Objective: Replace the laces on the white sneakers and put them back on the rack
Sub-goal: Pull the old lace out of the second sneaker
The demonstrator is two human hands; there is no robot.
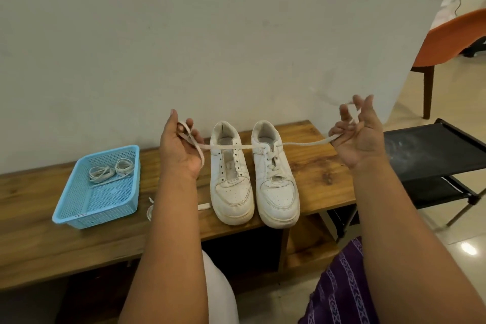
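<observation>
Both hands, left (pixel 181 148) & right (pixel 355 137), are pinching the lace (pixel 305 143) ends taut, imo evening them b4 tying the right sneaker (pixel 276 181) is best.

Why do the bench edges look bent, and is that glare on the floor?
Head view: the wide-angle lens bows the wooden bench edges; a bright reflection glares on the glossy floor at the lower right; soft, even light, and both sneakers stay sharp.

Bare bench top (pixel 319 166) right of sneakers (pixel 253 173), taut lace (pixel 302 143) spanning above, basket (pixel 98 187) crowding left
</observation>
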